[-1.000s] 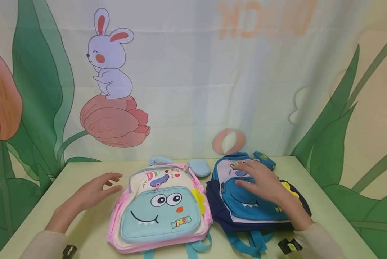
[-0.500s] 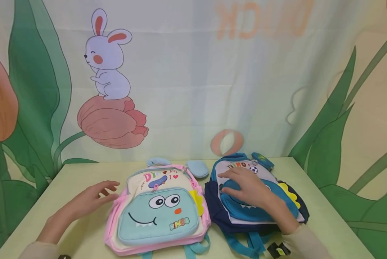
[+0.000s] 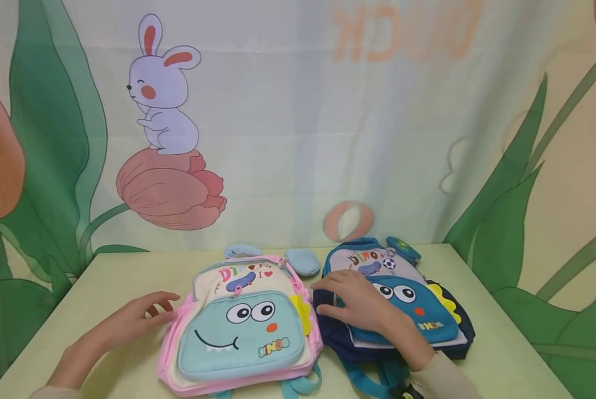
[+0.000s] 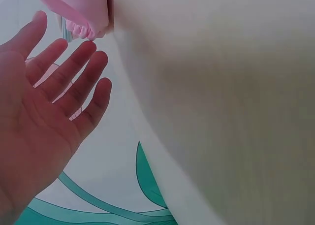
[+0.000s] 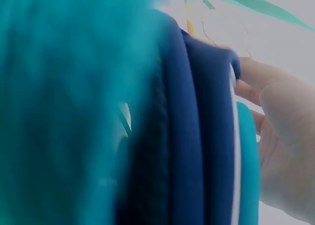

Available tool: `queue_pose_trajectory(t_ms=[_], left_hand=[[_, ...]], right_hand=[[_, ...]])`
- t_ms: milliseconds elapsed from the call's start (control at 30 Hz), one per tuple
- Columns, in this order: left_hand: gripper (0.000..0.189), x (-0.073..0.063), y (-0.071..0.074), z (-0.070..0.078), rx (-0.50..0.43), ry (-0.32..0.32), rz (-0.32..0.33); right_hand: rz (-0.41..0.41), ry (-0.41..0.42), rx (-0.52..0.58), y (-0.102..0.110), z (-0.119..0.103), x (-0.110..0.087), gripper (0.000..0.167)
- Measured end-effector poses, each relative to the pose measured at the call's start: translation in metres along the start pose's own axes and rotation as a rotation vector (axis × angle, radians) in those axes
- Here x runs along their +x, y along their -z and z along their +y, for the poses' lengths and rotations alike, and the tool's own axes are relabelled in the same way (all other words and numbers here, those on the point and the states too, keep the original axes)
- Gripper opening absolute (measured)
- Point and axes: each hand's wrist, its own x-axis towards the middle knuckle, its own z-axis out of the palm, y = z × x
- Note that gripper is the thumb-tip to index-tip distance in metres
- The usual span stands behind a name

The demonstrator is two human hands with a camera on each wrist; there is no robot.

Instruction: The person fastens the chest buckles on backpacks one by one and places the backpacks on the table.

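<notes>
A child's pink and cream backpack [image 3: 243, 332] with a mint dinosaur-face pocket lies on the table, front up. My left hand [image 3: 140, 318] is just off its left side. In the left wrist view the spread fingers of my left hand [image 4: 64, 87] show below the pink fabric [image 4: 91, 6], holding nothing. Beside it lies a navy and blue dinosaur backpack [image 3: 407, 318]. My right hand [image 3: 360, 302] hangs over this bag's left part, fingertips between the two bags and near the pink one's right edge. The right wrist view shows my right hand [image 5: 285, 126] behind the navy side [image 5: 182, 116].
A pale blue round flap [image 3: 301, 262] and a blue loop [image 3: 243, 251] stick out behind the pink bag. A small teal pouch [image 3: 403, 250] hangs at the blue bag's top. Teal straps [image 3: 362, 379] trail toward the front. A printed curtain [image 3: 278, 138] stands behind the table [image 3: 108, 271].
My right hand has moved left across the blue backpack toward the pink one, uncovering the blue bag's printed face. My left hand has lowered slightly and come closer to the pink bag's side.
</notes>
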Motion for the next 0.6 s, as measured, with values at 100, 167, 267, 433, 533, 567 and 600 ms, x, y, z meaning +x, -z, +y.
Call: queue_pose_trajectory(t_ms=[100, 167, 267, 433, 533, 567, 600], left_hand=[[0.057, -0.003, -0.001, 0.000, -0.005, 0.027, -0.002], [0.057, -0.005, -0.001, 0.000, -0.004, 0.045, -0.008], [0.056, -0.009, -0.002, -0.002, -0.004, 0.043, -0.005], [0.054, -0.014, -0.002, -0.004, -0.012, 0.054, -0.005], [0.051, -0.015, -0.003, -0.005, -0.030, 0.042, -0.026], [0.049, -0.015, -0.003, -0.005, -0.034, 0.035, -0.033], [0.048, -0.015, -0.004, -0.005, -0.039, 0.028, -0.039]], right_hand=[[-0.029, 0.011, 0.005, -0.004, -0.007, 0.004, 0.044], [-0.047, 0.012, 0.004, -0.005, -0.011, 0.006, 0.045], [-0.076, -0.001, -0.001, -0.007, -0.016, 0.007, 0.045], [-0.097, 0.009, -0.014, -0.010, -0.021, 0.010, 0.045], [-0.110, 0.018, -0.022, -0.013, -0.024, 0.011, 0.048], [-0.116, 0.021, -0.025, -0.013, -0.025, 0.012, 0.050], [-0.123, 0.024, -0.023, -0.014, -0.026, 0.012, 0.051]])
